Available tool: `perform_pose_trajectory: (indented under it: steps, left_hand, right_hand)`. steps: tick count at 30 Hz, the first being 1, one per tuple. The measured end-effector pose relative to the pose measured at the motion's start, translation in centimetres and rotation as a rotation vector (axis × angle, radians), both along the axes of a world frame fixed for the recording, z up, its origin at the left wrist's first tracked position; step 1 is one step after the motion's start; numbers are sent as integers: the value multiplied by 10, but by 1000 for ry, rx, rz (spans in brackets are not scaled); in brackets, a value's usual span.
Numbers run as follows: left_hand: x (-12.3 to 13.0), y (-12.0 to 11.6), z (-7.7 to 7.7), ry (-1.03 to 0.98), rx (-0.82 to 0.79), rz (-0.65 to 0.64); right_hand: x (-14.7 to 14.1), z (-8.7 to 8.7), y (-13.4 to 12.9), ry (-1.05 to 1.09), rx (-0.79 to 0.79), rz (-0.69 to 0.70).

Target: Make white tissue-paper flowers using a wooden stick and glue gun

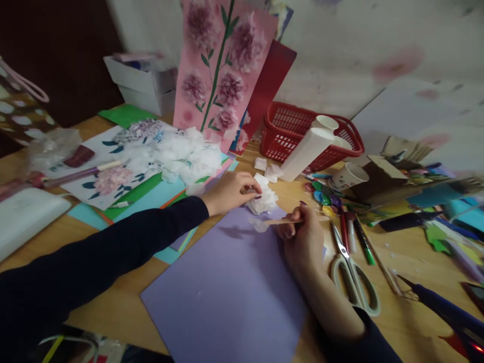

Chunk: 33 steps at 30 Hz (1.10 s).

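Working remotely, I judged this to be petal-attaching, the left hand (231, 192) pinching the white paper flower (265, 200), the right hand (303, 243) gripping a tissue-tipped stick (282, 221), which called for steady placement.

My sleeve (113, 257) is dark, matt cloth. The sheet (234, 282) in front of me is smooth, matt paper; the tuft (265, 201) is thin paper, crumpled and rough-looking. My stick (278, 221) looks like bare wood. The scissors (344, 256) have shiny metal blades and smooth plastic handles. The table (121, 312) is wood with a faint sheen. The basket (274, 143) is openwork plastic, and the bag (56, 146) is clear, wrinkled plastic.
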<state>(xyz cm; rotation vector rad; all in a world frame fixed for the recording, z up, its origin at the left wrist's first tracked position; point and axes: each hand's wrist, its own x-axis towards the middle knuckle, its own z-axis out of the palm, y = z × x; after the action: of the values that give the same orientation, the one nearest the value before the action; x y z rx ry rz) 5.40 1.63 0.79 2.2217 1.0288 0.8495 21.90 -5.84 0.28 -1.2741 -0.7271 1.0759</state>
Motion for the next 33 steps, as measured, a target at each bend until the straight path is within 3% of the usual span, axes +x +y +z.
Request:
perform_pose_trajectory:
  steps: [6, 10, 13, 20, 27, 33]
  left_hand:
    - [3, 3, -4, -113, -117, 55]
    - [5, 6, -7, -168, -155, 39]
    - [5, 9, -10, -173, -142, 32]
    - [5, 14, -16, -214, -191, 23]
    - [-13, 23, -10, -141, -201, -185]
    - [-14, 25, -10, -71, -160, -144]
  right_hand:
    - [0, 0, -5, -205, 152, -211]
    - [3, 3, -6, -235, 262, -324]
    - [7, 4, -4, -247, 259, -378]
    - [12, 2, -1, -297, 320, -324]
    - [-2, 5, -14, -447, 394, -325]
    - [-3, -3, -21, -870, 436, -167]
